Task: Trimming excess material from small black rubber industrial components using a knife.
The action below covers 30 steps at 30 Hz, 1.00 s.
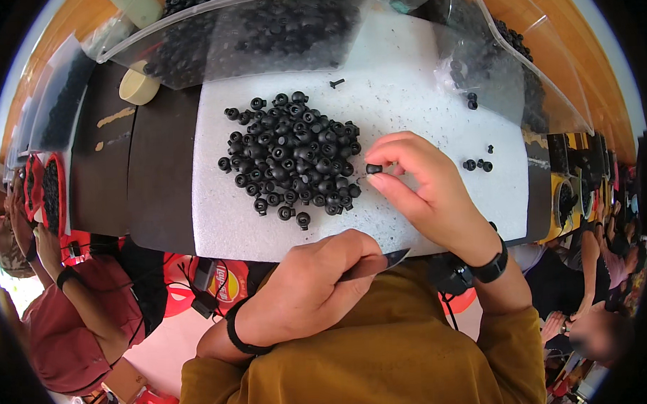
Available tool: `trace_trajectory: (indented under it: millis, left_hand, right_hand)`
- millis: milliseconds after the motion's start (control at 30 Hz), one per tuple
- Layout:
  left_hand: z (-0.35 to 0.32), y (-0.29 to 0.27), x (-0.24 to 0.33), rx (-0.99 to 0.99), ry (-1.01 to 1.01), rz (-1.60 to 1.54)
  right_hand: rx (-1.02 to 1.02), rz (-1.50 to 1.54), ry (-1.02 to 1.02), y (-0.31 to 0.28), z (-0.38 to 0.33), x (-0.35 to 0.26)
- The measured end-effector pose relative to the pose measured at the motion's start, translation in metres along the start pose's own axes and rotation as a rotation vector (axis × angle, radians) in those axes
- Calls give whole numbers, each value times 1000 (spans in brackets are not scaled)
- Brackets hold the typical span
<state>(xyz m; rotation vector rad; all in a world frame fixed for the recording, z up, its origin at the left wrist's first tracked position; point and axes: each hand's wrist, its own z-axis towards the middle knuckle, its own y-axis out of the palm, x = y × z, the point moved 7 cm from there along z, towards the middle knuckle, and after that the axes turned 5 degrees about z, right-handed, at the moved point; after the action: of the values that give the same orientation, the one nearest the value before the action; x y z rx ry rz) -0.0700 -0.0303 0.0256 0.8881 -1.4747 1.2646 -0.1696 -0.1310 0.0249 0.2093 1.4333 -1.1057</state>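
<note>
My left hand (312, 281) is closed around a knife (397, 258), low at the near edge of the white foam sheet (417, 227). Its short dark blade points to the right; the handle is hidden in my fist. Between the thumb and forefinger of my right hand (430, 187) is a small black plastic piece (374, 169), partly covered by the fingertips. Just left of it lies a heap of round black cord locks (293, 153), many with a hole showing. My right hand hovers over the sheet beside this heap.
Clear plastic bins of black parts stand at the back (275, 43) and back right (504, 74). Stray black parts (477, 165) lie at the right, with a small T-shaped piece (337, 82) behind the heap. A cream cup (139, 86) is back left. Other people sit at both sides.
</note>
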Motion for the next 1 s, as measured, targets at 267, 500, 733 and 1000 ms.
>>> trace_trajectory:
  millis: [267,500,733,1000]
  left_hand:
    - [15,5,19,-28,39,58]
    - [28,26,28,27,190,252]
    - [36,38,39,36,257,360]
    - [39,41,41,21,252,371]
  right_hand:
    - [80,966,193,-11,-52,-17]
    - [146,1139,87,-26,-71,-9]
    - [148,1198,23,-33,-81,-5]
    - [128,1231,20,-34,-85,-4]
